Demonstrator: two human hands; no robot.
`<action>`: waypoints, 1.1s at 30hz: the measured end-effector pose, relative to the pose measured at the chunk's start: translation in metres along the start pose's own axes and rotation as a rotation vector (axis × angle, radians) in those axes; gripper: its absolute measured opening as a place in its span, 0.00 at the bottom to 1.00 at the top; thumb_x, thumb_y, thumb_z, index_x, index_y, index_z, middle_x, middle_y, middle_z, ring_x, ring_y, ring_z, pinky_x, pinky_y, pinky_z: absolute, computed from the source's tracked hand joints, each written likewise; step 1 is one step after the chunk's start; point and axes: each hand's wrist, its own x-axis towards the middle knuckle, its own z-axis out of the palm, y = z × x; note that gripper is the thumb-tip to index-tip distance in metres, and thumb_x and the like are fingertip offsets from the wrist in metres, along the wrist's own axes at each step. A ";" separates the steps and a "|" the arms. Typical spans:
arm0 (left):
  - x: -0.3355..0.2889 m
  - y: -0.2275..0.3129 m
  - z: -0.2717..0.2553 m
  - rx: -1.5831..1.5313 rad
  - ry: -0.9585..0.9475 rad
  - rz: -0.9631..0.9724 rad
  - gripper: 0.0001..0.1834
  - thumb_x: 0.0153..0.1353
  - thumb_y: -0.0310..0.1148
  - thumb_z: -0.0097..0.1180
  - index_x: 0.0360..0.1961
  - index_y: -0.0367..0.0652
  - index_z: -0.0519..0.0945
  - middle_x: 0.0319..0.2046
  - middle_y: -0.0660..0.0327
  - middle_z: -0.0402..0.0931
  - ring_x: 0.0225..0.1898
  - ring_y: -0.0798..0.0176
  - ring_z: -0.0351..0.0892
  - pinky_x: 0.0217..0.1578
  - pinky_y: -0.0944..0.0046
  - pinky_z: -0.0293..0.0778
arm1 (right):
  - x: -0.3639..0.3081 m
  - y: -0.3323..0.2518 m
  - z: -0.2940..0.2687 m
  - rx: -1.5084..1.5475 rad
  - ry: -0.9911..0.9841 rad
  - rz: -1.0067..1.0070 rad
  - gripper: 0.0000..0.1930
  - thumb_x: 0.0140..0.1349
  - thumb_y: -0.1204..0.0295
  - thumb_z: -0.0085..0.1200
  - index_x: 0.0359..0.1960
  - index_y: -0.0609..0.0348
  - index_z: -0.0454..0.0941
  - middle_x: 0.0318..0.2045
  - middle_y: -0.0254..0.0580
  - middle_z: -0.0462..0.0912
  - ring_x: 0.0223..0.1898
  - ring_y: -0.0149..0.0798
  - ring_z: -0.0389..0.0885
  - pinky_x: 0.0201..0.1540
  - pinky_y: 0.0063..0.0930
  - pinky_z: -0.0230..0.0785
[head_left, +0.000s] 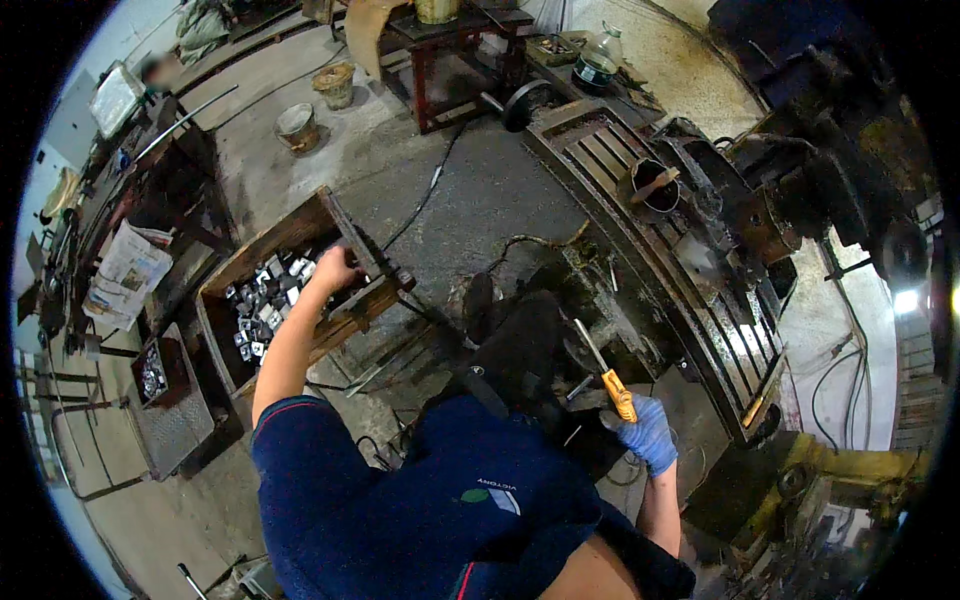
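My left hand [338,270] is bare and reaches over the right end of a wooden crate [262,237]. Its fingers are curled downward, and whatever they hold, if anything, is hidden. Small metal blocks [268,312], some shiny and some dark, lie heaped in the crate beside that hand. On the right, my right hand [650,436] wears a blue glove and is closed around the yellow handle of a hand tool [618,394]. The tool's long, straight metal shaft points forward and to the left, away from my body.
A slatted metal machine bed [640,215] runs along the right, with a cup-like container [655,187] on it. Another yellow-handled tool [762,398] lies at its near end. Two buckets [297,128] stand on the floor ahead. A small box of parts [160,372] is left of the crate.
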 end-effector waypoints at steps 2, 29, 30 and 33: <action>0.005 -0.015 0.006 0.023 0.080 0.007 0.21 0.43 0.39 0.63 0.38 0.40 0.79 0.36 0.47 0.78 0.42 0.46 0.76 0.42 0.53 0.71 | -0.001 0.008 0.005 -0.014 -0.009 -0.008 0.18 0.48 0.55 0.60 0.33 0.55 0.77 0.26 0.50 0.78 0.29 0.52 0.77 0.29 0.36 0.69; -0.008 0.021 -0.029 -0.115 -0.083 0.040 0.21 0.31 0.32 0.69 0.31 0.36 0.79 0.27 0.55 0.79 0.32 0.58 0.78 0.37 0.60 0.73 | -0.003 0.013 0.015 0.003 -0.002 0.013 0.19 0.48 0.56 0.60 0.38 0.53 0.77 0.28 0.50 0.79 0.30 0.52 0.78 0.29 0.36 0.70; 0.017 -0.026 -0.006 -0.406 -0.237 0.013 0.23 0.29 0.32 0.72 0.31 0.35 0.79 0.27 0.61 0.79 0.30 0.65 0.76 0.36 0.63 0.72 | -0.002 0.014 0.016 -0.003 -0.008 0.000 0.19 0.48 0.56 0.60 0.38 0.53 0.77 0.28 0.50 0.79 0.30 0.52 0.78 0.29 0.36 0.70; 0.027 -0.029 -0.005 -0.358 -0.255 0.009 0.20 0.32 0.29 0.72 0.31 0.37 0.80 0.28 0.62 0.80 0.30 0.67 0.75 0.34 0.63 0.72 | -0.001 0.010 0.016 -0.016 -0.006 -0.013 0.19 0.48 0.56 0.60 0.38 0.53 0.78 0.29 0.49 0.79 0.30 0.52 0.78 0.30 0.36 0.71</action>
